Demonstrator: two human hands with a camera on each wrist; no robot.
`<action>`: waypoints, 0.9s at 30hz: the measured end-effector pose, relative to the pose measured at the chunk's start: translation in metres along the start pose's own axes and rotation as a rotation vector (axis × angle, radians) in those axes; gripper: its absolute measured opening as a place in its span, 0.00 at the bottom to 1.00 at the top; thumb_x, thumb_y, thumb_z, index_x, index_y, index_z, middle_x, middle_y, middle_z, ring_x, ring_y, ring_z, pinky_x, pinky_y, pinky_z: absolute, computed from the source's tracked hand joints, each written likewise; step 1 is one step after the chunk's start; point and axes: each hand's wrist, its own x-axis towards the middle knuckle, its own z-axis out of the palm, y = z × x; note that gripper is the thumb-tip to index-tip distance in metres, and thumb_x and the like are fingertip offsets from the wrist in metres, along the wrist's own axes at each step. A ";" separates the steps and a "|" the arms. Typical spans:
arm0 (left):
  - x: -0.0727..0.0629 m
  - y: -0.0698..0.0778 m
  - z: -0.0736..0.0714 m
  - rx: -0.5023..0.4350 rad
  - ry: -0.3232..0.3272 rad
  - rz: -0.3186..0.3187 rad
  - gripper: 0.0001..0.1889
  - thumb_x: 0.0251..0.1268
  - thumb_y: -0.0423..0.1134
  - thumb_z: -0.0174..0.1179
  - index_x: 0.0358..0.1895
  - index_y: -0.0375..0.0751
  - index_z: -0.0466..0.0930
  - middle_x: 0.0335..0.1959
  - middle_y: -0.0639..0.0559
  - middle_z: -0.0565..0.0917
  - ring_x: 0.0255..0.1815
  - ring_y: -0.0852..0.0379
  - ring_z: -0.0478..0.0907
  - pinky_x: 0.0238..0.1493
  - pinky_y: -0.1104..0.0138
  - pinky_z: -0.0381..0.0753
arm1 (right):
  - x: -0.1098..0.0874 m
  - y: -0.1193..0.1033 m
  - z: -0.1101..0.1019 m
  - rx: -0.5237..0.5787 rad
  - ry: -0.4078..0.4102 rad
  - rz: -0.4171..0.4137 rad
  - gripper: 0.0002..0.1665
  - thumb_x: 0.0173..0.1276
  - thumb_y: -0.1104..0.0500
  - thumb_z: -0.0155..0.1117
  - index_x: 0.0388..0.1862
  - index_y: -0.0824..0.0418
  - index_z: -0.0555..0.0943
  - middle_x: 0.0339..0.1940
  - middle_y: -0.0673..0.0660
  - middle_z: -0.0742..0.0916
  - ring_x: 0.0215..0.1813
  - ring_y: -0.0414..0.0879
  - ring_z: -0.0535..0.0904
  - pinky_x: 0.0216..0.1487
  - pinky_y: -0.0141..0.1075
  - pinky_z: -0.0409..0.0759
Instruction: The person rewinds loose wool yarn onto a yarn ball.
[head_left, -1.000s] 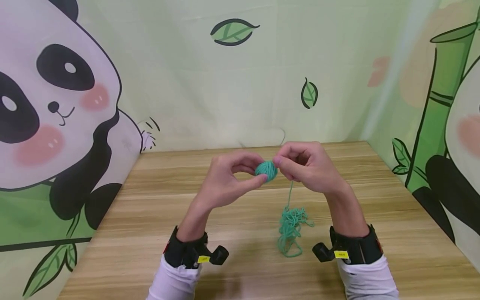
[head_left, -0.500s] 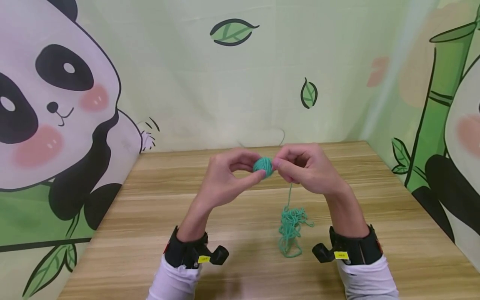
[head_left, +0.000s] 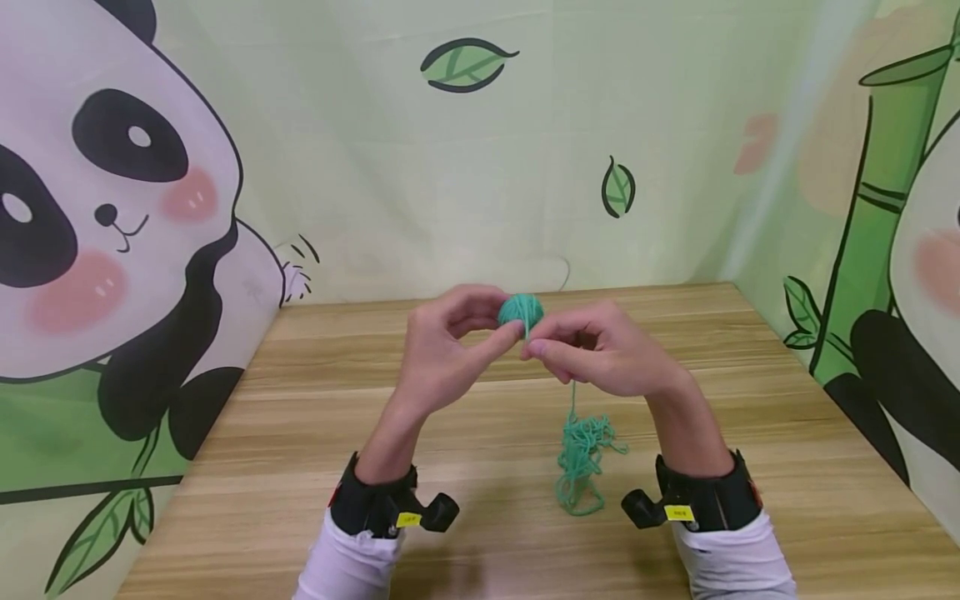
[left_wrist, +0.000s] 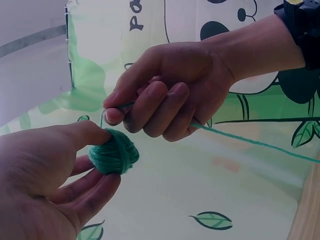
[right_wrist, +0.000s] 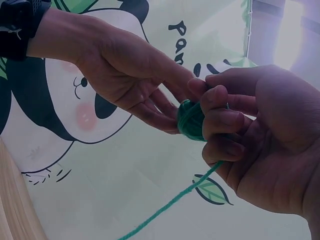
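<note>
A small ball of green yarn [head_left: 520, 312] is held up above the table between the thumb and fingers of my left hand [head_left: 453, 346]. Close beside it, my right hand [head_left: 607, 350] pinches the strand with thumb and forefinger, its other fingers curled over the yarn. In the left wrist view a short length runs from the pinch to the yarn ball [left_wrist: 114, 152], and the strand [left_wrist: 255, 139] leaves the far side of the fist. From the right hand it drops to a loose tangle of yarn [head_left: 583, 454] on the table.
The wooden table [head_left: 300, 433] spans the space below my hands. Behind it and at both sides hangs a pale green cloth [head_left: 360, 167] printed with pandas, leaves and bamboo. Each wrist wears a black camera band [head_left: 372, 506].
The yarn ball and left hand have risen slightly and shifted left. My right hand has moved left and down, bringing the pinched strand to the near side of the ball.
</note>
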 end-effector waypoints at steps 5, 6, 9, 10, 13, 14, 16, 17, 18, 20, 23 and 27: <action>0.000 0.004 0.001 -0.069 0.046 -0.010 0.15 0.69 0.23 0.75 0.57 0.28 0.88 0.52 0.33 0.94 0.52 0.55 0.95 0.61 0.61 0.97 | 0.001 0.000 0.000 -0.038 -0.016 0.013 0.15 0.82 0.75 0.60 0.48 0.64 0.92 0.21 0.54 0.79 0.20 0.42 0.68 0.19 0.31 0.66; 0.000 0.005 0.001 -0.084 0.054 -0.012 0.16 0.69 0.23 0.75 0.57 0.28 0.88 0.52 0.33 0.94 0.53 0.56 0.95 0.61 0.61 0.97 | 0.001 0.000 0.000 -0.044 -0.023 0.017 0.15 0.82 0.75 0.61 0.48 0.63 0.93 0.21 0.53 0.79 0.20 0.42 0.68 0.19 0.31 0.66; 0.000 0.007 0.002 -0.126 0.065 -0.016 0.16 0.69 0.22 0.74 0.58 0.27 0.88 0.53 0.30 0.93 0.55 0.60 0.94 0.63 0.59 0.96 | 0.002 0.002 0.000 -0.053 -0.043 0.036 0.15 0.83 0.73 0.62 0.48 0.63 0.94 0.21 0.53 0.80 0.20 0.41 0.68 0.21 0.31 0.66; 0.000 0.007 0.002 -0.140 0.065 -0.015 0.16 0.69 0.22 0.74 0.58 0.26 0.88 0.53 0.29 0.93 0.55 0.60 0.94 0.64 0.58 0.96 | 0.003 0.003 -0.001 -0.053 -0.048 0.036 0.15 0.83 0.74 0.62 0.48 0.63 0.94 0.21 0.53 0.80 0.20 0.41 0.68 0.21 0.32 0.66; -0.001 0.009 0.001 -0.192 0.046 -0.013 0.17 0.69 0.21 0.73 0.59 0.25 0.87 0.53 0.30 0.93 0.55 0.59 0.94 0.65 0.57 0.96 | 0.003 0.006 -0.001 -0.052 -0.049 0.027 0.14 0.82 0.75 0.61 0.49 0.66 0.93 0.21 0.54 0.81 0.20 0.42 0.69 0.20 0.32 0.67; -0.001 0.009 0.000 -0.211 0.037 -0.013 0.17 0.69 0.21 0.74 0.59 0.25 0.86 0.53 0.33 0.94 0.54 0.59 0.94 0.65 0.57 0.96 | 0.003 0.006 -0.001 -0.052 -0.049 0.023 0.14 0.82 0.75 0.61 0.49 0.66 0.93 0.21 0.54 0.81 0.21 0.43 0.69 0.20 0.32 0.67; -0.002 0.010 -0.001 -0.250 0.012 -0.013 0.17 0.70 0.23 0.74 0.60 0.24 0.86 0.52 0.42 0.95 0.54 0.58 0.94 0.64 0.58 0.96 | 0.003 0.007 -0.001 -0.055 -0.045 0.030 0.14 0.81 0.75 0.62 0.50 0.66 0.93 0.21 0.54 0.81 0.21 0.43 0.71 0.21 0.32 0.67; -0.002 0.010 -0.001 -0.268 -0.002 -0.013 0.18 0.71 0.25 0.75 0.60 0.24 0.85 0.52 0.47 0.95 0.54 0.58 0.94 0.63 0.59 0.96 | 0.003 0.007 -0.002 -0.057 -0.044 0.035 0.14 0.81 0.75 0.63 0.50 0.65 0.93 0.21 0.54 0.82 0.22 0.43 0.71 0.21 0.32 0.67; -0.002 0.010 -0.002 -0.288 -0.016 -0.014 0.18 0.72 0.27 0.75 0.60 0.23 0.85 0.52 0.51 0.95 0.54 0.58 0.93 0.62 0.60 0.97 | 0.003 0.007 -0.002 -0.058 -0.045 0.040 0.14 0.82 0.74 0.63 0.50 0.64 0.93 0.21 0.53 0.82 0.22 0.43 0.71 0.22 0.32 0.68; -0.002 0.010 -0.003 -0.317 -0.043 -0.012 0.20 0.73 0.31 0.76 0.61 0.22 0.84 0.52 0.58 0.95 0.54 0.59 0.93 0.60 0.62 0.97 | 0.003 0.007 -0.002 -0.061 -0.046 0.051 0.13 0.82 0.73 0.64 0.50 0.62 0.93 0.21 0.54 0.82 0.22 0.43 0.72 0.23 0.31 0.68; -0.003 0.010 -0.004 -0.357 -0.087 -0.009 0.23 0.74 0.35 0.76 0.61 0.20 0.82 0.52 0.61 0.95 0.52 0.60 0.93 0.56 0.64 0.97 | 0.002 0.008 -0.003 -0.075 -0.045 0.055 0.13 0.82 0.72 0.64 0.46 0.59 0.92 0.21 0.54 0.81 0.22 0.43 0.71 0.23 0.32 0.68; -0.004 0.012 -0.005 -0.390 -0.158 -0.012 0.20 0.73 0.29 0.74 0.60 0.18 0.82 0.51 0.59 0.94 0.49 0.61 0.93 0.55 0.65 0.97 | 0.001 0.008 -0.004 -0.094 -0.022 0.089 0.16 0.83 0.71 0.63 0.34 0.57 0.88 0.20 0.54 0.79 0.21 0.43 0.68 0.21 0.32 0.66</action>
